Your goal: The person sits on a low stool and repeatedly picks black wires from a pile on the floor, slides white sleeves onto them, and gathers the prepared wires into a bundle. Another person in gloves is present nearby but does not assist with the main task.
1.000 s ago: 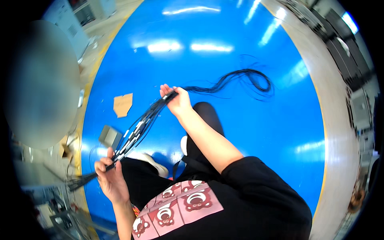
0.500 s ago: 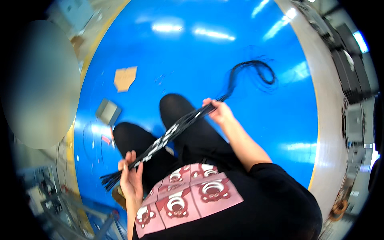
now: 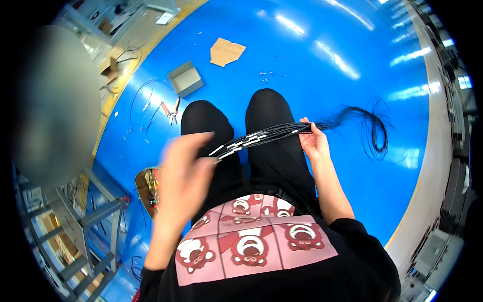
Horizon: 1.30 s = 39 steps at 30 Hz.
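Observation:
A bundle of thin black cables [image 3: 274,132] with white sleeves along part of it lies across my thighs, just above them. My right hand [image 3: 314,142] is closed around the bundle near the right knee. Beyond that hand the long tail of the cables trails to the right and curls into a loop over the floor. My left hand [image 3: 186,173] is smeared by motion beside the bundle's left end and covers that end. Whether its fingers touch the cables cannot be made out.
A grey open box [image 3: 185,80], orange-handled pliers [image 3: 172,111] and a flat cardboard piece [image 3: 226,52] lie on the blue floor [image 3: 282,45] ahead. By my left side stand a container of tools [image 3: 147,187] and a metal frame rack [image 3: 103,216]. Wire scraps lie scattered about.
The view has turned, so floor things sit farther right. The bundle has swung from a steep slant to nearly level. My left hand has moved off its earlier spot on the bundle's left end.

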{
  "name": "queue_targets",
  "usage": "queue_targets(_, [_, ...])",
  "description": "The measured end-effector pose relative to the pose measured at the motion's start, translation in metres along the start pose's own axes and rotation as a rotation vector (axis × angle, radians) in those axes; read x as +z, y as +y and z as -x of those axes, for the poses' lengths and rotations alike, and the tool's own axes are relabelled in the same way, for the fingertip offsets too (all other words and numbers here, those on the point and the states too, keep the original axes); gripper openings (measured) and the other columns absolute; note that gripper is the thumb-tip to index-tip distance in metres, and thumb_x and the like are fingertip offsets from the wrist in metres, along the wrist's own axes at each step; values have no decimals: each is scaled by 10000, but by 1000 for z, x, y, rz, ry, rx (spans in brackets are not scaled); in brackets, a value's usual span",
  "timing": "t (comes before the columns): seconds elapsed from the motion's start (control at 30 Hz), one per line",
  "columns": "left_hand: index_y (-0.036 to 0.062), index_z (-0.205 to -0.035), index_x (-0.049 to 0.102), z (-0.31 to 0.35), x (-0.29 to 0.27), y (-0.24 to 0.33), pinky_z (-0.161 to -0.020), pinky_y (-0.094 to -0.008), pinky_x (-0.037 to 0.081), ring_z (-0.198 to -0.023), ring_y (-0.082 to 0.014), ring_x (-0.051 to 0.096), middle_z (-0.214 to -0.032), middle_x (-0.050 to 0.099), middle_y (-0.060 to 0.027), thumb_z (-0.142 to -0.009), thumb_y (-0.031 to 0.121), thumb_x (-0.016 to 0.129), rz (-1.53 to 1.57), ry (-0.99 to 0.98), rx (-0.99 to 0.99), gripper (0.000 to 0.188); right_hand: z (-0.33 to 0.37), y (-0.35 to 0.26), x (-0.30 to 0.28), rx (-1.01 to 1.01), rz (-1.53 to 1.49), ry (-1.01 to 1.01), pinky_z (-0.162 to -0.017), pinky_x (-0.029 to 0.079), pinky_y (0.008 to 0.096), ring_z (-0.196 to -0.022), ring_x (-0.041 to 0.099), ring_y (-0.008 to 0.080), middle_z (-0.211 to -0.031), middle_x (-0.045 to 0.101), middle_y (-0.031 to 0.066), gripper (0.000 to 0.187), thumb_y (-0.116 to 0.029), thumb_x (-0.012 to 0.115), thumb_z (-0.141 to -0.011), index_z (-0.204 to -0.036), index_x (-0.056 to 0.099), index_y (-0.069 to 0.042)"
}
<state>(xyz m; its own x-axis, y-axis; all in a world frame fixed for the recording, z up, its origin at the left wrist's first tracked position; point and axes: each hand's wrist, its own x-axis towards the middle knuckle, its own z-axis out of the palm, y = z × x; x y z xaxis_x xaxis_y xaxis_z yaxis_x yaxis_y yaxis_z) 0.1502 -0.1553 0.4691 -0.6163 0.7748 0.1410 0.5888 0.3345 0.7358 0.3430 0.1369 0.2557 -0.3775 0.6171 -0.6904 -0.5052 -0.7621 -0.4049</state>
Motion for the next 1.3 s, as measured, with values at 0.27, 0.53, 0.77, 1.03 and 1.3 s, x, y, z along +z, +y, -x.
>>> queue_targets(0.27, [20, -1022, 580, 11, 84, -59, -775, -410, 457, -911, -329, 563, -935, 580, -130, -735, 12, 700, -260, -152, -16, 311, 22, -14, 26, -33, -16, -293, -1022, 462, 414, -1143, 564, 299, -1193, 589, 208, 314, -103, 550, -952, -1186, 492, 98])
queue_targets(0.53, [4, -987, 557, -14, 108, -35, -720, -374, 477, -835, -312, 616, -889, 596, -138, -826, 26, 658, -97, -320, -187, 192, 77, -24, 3, 85, 410, -341, -888, 545, 357, -1016, 657, 273, -1119, 647, 185, 245, -118, 549, -951, -1150, 576, 22])
queue_targets(0.77, [0, -1028, 538, -16, 110, -47, -614, -263, 504, -708, -130, 630, -878, 596, -75, -947, 54, 525, 429, -363, -475, 99, 109, 30, 33, 294, 889, -661, -746, 534, 279, -853, 664, 170, -1007, 669, 115, 266, -200, 582, -955, -1139, 594, -8])
queue_targets(1.03, [-30, -997, 534, -1, 127, -62, -650, -321, 523, -714, -184, 642, -908, 566, -137, -919, 45, 533, 290, -222, -226, 109, 87, 75, 38, 349, 792, -506, -637, 538, 256, -712, 650, 130, -845, 664, 68, 220, -249, 608, -956, -996, 601, -33])
queue_targets(1.3, [5, -1050, 540, 1, 131, -75, -620, -252, 510, -703, -106, 620, -877, 619, -58, -984, 98, 486, 651, -283, -566, 127, 96, 84, 37, 280, 733, -464, -672, 536, 285, -755, 636, 140, -866, 651, 68, 125, -161, 624, -929, -972, 574, -55])
